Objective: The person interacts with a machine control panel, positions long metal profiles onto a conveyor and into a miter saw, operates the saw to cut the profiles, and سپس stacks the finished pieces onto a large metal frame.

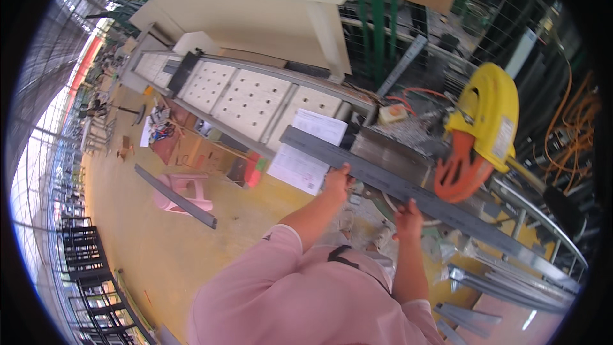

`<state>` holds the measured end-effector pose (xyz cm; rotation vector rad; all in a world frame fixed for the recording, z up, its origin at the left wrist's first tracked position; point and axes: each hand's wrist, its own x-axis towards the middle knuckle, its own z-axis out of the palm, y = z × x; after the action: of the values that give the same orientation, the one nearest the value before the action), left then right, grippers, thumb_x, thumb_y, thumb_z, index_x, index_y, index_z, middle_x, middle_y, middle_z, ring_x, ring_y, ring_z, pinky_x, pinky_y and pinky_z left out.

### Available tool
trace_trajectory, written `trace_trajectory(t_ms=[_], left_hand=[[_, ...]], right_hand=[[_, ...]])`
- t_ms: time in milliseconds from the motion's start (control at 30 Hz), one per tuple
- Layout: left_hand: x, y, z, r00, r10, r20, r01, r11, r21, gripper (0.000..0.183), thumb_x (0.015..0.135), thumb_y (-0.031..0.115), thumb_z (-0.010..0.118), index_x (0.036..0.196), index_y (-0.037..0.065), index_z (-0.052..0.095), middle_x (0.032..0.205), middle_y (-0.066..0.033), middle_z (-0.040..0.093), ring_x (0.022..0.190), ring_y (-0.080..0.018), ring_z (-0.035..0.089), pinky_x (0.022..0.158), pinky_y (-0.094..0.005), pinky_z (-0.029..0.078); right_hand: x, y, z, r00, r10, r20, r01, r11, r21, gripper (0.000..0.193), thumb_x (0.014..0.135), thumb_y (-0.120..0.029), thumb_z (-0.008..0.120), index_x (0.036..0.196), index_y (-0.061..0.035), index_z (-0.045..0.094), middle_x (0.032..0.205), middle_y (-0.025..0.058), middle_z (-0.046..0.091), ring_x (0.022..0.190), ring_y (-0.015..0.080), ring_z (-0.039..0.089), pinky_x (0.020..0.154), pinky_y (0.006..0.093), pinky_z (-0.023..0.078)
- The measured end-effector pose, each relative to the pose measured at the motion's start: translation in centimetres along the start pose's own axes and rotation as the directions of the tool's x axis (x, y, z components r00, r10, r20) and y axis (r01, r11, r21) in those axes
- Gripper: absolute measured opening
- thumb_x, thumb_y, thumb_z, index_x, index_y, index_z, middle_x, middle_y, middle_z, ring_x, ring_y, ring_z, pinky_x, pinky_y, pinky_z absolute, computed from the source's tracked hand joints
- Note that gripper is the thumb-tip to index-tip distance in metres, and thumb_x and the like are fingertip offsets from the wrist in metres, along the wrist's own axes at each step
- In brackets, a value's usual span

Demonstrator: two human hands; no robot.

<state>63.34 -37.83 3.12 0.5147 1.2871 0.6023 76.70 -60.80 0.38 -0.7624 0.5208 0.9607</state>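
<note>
A long dark grey metal profile lies slantwise in front of me, from the perforated bench top down to the far right. My left hand is closed on its near edge, close to the left end. Farther right along the same edge, my right hand is closed on the profile too. Just behind the bar stands a cut-off saw with a yellow blade cover and an orange lower guard. Printed paper sheets lie partly under the profile's left end.
A long bench with a perforated light top runs to the far left. On the left, a pink stool has another grey profile across it. Several metal lengths lie low at the right. An orange cable hangs at the far right.
</note>
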Motion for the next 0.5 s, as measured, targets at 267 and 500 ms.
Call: trace_trajectory(t_ms=[267,500], left_hand=[[11.0,12.8,-9.6,0.938,0.182,-0.297,-0.3,0.855,-0.423,0.028,0.093,0.033,0.058,0.109,0.01,0.056,0.103,-0.0041,0.06,0.091,-0.0169,0.058,0.082,-0.0338,0.046],[7.1,6.6,0.0,1.0,-0.015,0.025,0.019,0.986,-0.164,0.02,0.096,0.017,0.061,0.107,0.001,0.058,0.1,-0.0107,0.063,0.083,-0.0222,0.064,0.066,-0.033,0.057]], right_hand=[[0.2,-3.3,0.9,0.954,-0.226,-0.198,0.189,0.963,-0.19,0.013,0.094,-0.02,0.065,0.086,-0.0142,0.056,0.071,-0.0025,0.052,0.059,0.0097,0.048,0.045,0.0239,0.037],[4.6,9.1,14.9,0.975,0.192,0.111,-0.151,0.943,-0.297,0.017,0.097,-0.026,0.061,0.104,-0.0101,0.059,0.097,0.005,0.067,0.069,0.0127,0.053,0.055,0.0258,0.042]])
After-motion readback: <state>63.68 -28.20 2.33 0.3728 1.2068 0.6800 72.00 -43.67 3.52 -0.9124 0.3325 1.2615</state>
